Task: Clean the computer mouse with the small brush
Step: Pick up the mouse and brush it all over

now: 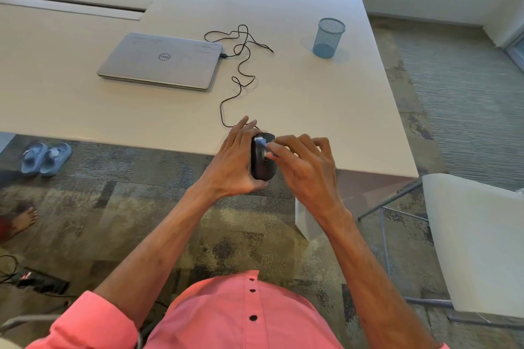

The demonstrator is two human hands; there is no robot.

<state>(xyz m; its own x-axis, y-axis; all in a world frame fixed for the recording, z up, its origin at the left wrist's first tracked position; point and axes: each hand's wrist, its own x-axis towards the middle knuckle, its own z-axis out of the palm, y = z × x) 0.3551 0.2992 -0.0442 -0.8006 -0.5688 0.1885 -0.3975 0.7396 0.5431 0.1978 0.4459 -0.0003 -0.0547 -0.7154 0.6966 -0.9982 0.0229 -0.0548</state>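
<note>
Left hand [232, 161]: grip closed around the black computer mouse [263, 160], held up just off the near edge of the desk [326, 99]. Right hand [307, 167]: grip pinched on the small brush [262, 143], white bristles touching the mouse's front end. Step in hand, by judgement: brushing. Next move calls for short strokes along the seams. Beyond: cable [241, 65], closed laptop [161, 61], mesh pen cup [329, 38].

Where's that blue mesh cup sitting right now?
In the head view, the blue mesh cup stands on the white table, far right, beyond the laptop.
</note>
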